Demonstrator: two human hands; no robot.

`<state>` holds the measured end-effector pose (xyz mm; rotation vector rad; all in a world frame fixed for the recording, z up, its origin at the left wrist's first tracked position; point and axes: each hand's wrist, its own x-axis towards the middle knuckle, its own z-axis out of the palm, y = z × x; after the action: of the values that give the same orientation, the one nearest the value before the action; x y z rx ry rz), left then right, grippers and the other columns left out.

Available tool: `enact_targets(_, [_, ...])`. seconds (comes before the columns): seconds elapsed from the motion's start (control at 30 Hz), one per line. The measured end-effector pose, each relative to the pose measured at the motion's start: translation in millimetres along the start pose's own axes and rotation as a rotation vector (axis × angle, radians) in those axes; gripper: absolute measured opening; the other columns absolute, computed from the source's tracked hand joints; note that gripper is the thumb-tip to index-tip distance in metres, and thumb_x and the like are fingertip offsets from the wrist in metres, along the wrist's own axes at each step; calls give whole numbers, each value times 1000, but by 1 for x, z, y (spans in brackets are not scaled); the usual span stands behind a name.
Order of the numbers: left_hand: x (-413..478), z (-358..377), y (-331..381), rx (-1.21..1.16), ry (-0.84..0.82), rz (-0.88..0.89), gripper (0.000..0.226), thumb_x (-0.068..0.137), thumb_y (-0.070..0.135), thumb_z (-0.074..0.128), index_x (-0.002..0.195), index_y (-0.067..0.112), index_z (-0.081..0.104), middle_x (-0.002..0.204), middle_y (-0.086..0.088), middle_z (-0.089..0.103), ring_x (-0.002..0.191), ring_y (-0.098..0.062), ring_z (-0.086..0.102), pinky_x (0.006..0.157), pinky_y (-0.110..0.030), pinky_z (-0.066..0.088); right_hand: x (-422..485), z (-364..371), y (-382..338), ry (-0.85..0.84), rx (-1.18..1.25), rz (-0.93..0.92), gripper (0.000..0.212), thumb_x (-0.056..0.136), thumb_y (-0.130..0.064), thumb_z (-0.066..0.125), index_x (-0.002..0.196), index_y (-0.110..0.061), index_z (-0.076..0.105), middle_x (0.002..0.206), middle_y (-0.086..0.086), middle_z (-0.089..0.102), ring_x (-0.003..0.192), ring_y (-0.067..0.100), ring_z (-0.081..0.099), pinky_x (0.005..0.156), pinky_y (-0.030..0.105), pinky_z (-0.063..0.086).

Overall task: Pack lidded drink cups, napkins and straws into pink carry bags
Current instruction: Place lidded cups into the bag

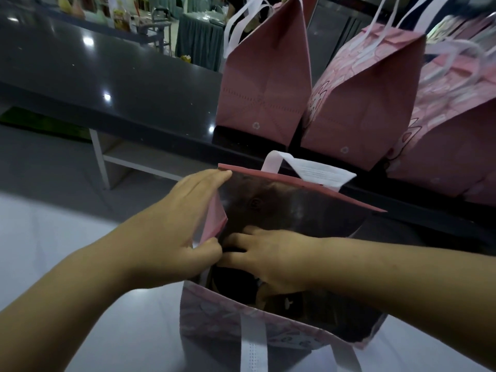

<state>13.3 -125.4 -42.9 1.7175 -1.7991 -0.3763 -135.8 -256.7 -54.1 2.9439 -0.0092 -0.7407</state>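
Left hand (182, 224) fingers (212, 176) pinch pink bag (295, 208) side; right hand (273, 256) inside, grip unclear.

Open bag (308, 183) contents too dark to tell, rightmost bag (456, 146) cut off

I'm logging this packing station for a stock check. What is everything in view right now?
open bag: one, pink with silvery lining, nearest the camera, at the pale table.
closed bags: at least three, pink with white handles, in a row on the dark counter.
dark counter: one, glossy black, behind the open bag.
pale table: one, white-grey, lowest surface.
draped table: one, grey-green cloth, far background.
left hand: one, holds the open bag's left edge.
right hand: one, reaches inside the open bag; what it touches is too dark to tell.
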Motion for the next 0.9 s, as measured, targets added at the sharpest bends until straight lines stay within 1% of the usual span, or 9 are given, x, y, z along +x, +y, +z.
enact_targets(0.07, [-2, 0, 1, 30, 58, 36, 80, 68, 53, 45, 141, 37, 17, 143, 23, 24, 126, 7, 29, 96, -14, 34, -8, -7, 1, 27, 15, -6, 82, 79, -31, 71, 145, -32, 23, 150, 1, 26, 126, 28, 35, 96, 42, 44])
enact_targets(0.17, [-3, -5, 4, 111, 141, 76, 59, 78, 52, 54, 131, 41, 33, 127, 29, 34, 116, 11, 38, 81, -6, 35, -28, -23, 0, 181, 61, -11, 58, 86, -26, 64, 139, -30, 41, 143, -2, 42, 124, 22, 43, 94, 38, 46])
enact_targets(0.3, [-1, -18, 17, 221, 202, 136, 47, 77, 58, 48, 118, 37, 50, 111, 22, 46, 99, 5, 50, 76, -17, 44, -69, -47, -1, 353, 117, 78, 41, 85, -26, 66, 124, -28, 56, 123, -5, 59, 110, 18, 55, 86, 38, 49])
enact_targets(0.37, [3, -24, 33, 253, 242, 181, 36, 82, 55, 53, 113, 37, 53, 105, 22, 51, 96, 3, 53, 74, -20, 47, -97, -52, -1, 473, 153, 119, 35, 84, -25, 67, 118, -24, 62, 115, -4, 63, 102, 17, 58, 82, 39, 50])
enact_targets(0.43, [9, -25, 59, 265, 263, 234, 34, 78, 53, 53, 110, 40, 54, 101, 24, 54, 93, 2, 55, 72, -19, 48, -128, -53, 1, 600, 181, 169, 30, 84, -23, 68, 114, -21, 65, 109, -2, 66, 95, 17, 60, 78, 38, 50])
enact_targets(0.53, [19, -14, 106, 256, 243, 299, 31, 78, 53, 50, 103, 38, 59, 96, 22, 59, 84, -2, 59, 67, -27, 52, -174, -42, 5, 770, 209, 232, 26, 84, -20, 70, 109, -15, 68, 100, -1, 68, 85, 15, 62, 73, 37, 51])
enact_targets(0.63, [32, 11, 153, 255, 198, 339, 31, 77, 55, 49, 98, 35, 62, 87, 20, 61, 74, -5, 61, 59, -34, 53, -224, -14, 11, 889, 263, 296, 24, 83, -19, 72, 106, -14, 69, 96, -2, 69, 83, 13, 64, 71, 33, 52])
enact_targets(0.77, [53, 66, 203, 241, 123, 339, 44, 72, 67, 41, 98, 38, 62, 84, 25, 56, 70, 2, 58, 62, -29, 51, -288, 43, 22, 913, 354, 411, 26, 83, -28, 71, 107, -19, 67, 96, -7, 69, 85, 3, 62, 75, 22, 51])
enact_targets(0.9, [73, 142, 244, 227, 62, 320, 56, 69, 75, 37, 104, 39, 60, 93, 24, 58, 85, 3, 56, 75, -28, 51, -344, 113, 39, 761, 450, 568, 31, 84, -41, 64, 113, -30, 62, 103, -16, 65, 92, -1, 58, 79, 23, 51])
